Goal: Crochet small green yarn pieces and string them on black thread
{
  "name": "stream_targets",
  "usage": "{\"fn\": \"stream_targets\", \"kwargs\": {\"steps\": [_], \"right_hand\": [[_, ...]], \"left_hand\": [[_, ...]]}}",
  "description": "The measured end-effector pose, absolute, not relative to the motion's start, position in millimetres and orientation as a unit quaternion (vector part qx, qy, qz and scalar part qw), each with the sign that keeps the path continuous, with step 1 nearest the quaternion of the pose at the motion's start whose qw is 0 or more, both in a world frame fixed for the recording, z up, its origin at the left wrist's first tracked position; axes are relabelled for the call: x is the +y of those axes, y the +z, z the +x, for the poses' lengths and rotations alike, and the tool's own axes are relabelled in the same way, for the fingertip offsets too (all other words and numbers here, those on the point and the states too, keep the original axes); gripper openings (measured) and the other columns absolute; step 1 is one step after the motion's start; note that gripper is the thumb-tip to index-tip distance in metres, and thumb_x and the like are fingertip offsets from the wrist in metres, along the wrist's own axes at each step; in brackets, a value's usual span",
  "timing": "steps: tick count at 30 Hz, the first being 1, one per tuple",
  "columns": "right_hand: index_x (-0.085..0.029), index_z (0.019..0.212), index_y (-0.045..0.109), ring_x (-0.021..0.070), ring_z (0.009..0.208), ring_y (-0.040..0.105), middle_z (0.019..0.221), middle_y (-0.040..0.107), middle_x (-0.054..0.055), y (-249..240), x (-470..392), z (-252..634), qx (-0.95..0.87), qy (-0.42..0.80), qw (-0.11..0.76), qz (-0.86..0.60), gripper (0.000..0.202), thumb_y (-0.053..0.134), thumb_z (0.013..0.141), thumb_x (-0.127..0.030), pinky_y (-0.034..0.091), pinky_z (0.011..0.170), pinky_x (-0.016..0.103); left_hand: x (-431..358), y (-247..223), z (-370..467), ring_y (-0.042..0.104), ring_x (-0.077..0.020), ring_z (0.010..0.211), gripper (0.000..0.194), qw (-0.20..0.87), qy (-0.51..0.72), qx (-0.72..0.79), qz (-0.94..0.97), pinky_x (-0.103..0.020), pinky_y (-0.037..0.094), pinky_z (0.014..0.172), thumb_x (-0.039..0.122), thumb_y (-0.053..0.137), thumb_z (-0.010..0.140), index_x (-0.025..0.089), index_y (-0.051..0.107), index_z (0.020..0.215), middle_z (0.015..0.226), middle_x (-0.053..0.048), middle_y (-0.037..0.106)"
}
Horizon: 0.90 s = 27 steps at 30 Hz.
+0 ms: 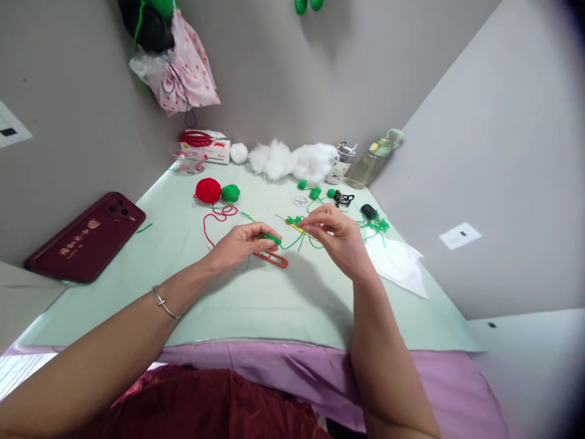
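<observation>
Smooth pale-green tabletop (274,311), a round red yarn ball (208,190) toward the left. My left hand (240,247) pinches a small, textured green piece (273,239), its long axis slanting toward my right hand (336,235). Slack green yarn (290,246) curves between; my right fingertips bunch close, gripping what I cannot tell.

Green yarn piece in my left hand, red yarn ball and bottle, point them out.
Green yarn piece (274,239), head view, its uncovered end.
Red yarn ball (208,190), head view, its middle.
Bottle (366,169), head view, its body.
</observation>
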State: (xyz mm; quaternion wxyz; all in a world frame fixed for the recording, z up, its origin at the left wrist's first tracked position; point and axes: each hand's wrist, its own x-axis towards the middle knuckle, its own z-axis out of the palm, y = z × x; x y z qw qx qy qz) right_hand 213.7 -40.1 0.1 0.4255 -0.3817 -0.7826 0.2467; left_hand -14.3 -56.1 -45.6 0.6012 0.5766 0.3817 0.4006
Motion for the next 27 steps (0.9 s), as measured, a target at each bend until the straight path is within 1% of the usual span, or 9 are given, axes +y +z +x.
{"fn": "stream_targets", "kwargs": {"steps": [1,4,9,18,27], "right_hand": [[-0.023,0.087,0.074,0.0152,0.081,0.057,0.087,0.062,0.003,-1.2,-41.0,212.1,-0.802,0.219,0.405,-0.381,0.009,0.066,0.089,-0.021,0.044,0.066,0.028],[-0.025,0.091,0.074,0.0147,0.078,0.055,0.086,0.058,0.002,-4.8,-42.2,209.2,-0.835,0.169,0.361,-0.379,0.014,0.062,0.092,-0.018,0.042,0.067,0.03],[-0.024,0.091,0.073,0.0158,0.081,0.054,0.084,0.056,0.003,-7.7,-41.0,208.7,-0.861,0.12,0.333,-0.364,0.015,0.06,0.093,-0.016,0.041,0.069,0.03],[-0.025,0.092,0.072,0.0173,0.082,0.055,0.086,0.056,0.004,-8.2,-41.2,208.9,-0.872,0.112,0.308,-0.364,0.017,0.057,0.095,-0.018,0.042,0.07,0.031],[-0.023,0.09,0.073,0.0173,0.085,0.055,0.086,0.056,0.004,-7.0,-42.2,208.4,-0.878,0.123,0.299,-0.353,0.017,0.059,0.092,-0.012,0.042,0.072,0.03]], "left_hand": [[-56.4,-44.9,-14.6,0.068,-0.0199,0.092,0.024,0.604,0.399,0.378,0.577,-0.035,0.048,0.09,0.036,0.071,0.083,0.019,0.07,0.1,0.099,-0.004,0.07],[-57.2,-43.6,-15.1,0.068,-0.0207,0.095,0.023,0.609,0.397,0.372,0.578,-0.035,0.048,0.092,0.036,0.069,0.084,0.019,0.069,0.099,0.1,-0.004,0.07],[-57.1,-43.7,-14.1,0.067,-0.0198,0.095,0.02,0.605,0.401,0.363,0.585,-0.034,0.048,0.092,0.033,0.069,0.084,0.019,0.069,0.097,0.1,-0.003,0.07],[-56.9,-44.5,-14.2,0.068,-0.0209,0.094,0.021,0.603,0.404,0.365,0.583,-0.036,0.049,0.092,0.033,0.069,0.082,0.018,0.069,0.097,0.1,-0.004,0.071],[-57.9,-45.1,-15.1,0.069,-0.0219,0.096,0.02,0.606,0.391,0.365,0.589,-0.037,0.047,0.095,0.032,0.068,0.084,0.02,0.069,0.099,0.099,-0.004,0.071]]}}
